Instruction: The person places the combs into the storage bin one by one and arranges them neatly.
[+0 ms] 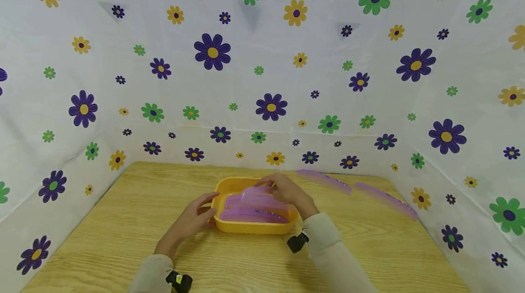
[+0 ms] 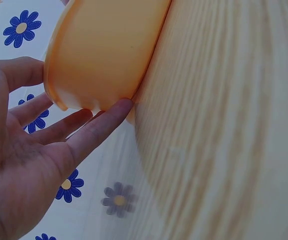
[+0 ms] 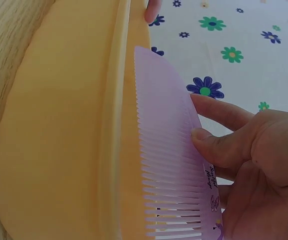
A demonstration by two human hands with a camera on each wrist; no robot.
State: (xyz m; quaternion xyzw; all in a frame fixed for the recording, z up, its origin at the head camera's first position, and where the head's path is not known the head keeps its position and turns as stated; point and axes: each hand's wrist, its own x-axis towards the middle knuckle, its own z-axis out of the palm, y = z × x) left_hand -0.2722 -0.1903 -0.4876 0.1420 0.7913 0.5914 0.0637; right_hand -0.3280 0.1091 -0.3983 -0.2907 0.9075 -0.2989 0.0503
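A yellow plastic tub [image 1: 254, 228] stands on the table with purple combs inside. In front lies one comb [image 1: 242, 216] with small printed marks; another comb [image 1: 232, 201] lies behind it, partly covered. My right hand [image 1: 285, 189] pinches a translucent purple comb [image 3: 166, 120] by its spine, thumb on the near face, teeth facing the tub wall. It overlaps the tub's inside in the head view. At the tub's left end, my left hand [image 1: 194, 218] touches the rim and outer wall with spread, fairly straight fingers [image 2: 101, 127].
Two more purple combs lie on the wooden table [image 1: 135, 220] at the back right: one comb [image 1: 324, 181] near the rear edge, the other comb [image 1: 385, 199] nearer the right edge. A flower-printed white sheet [image 1: 242, 88] hangs behind and along both sides.
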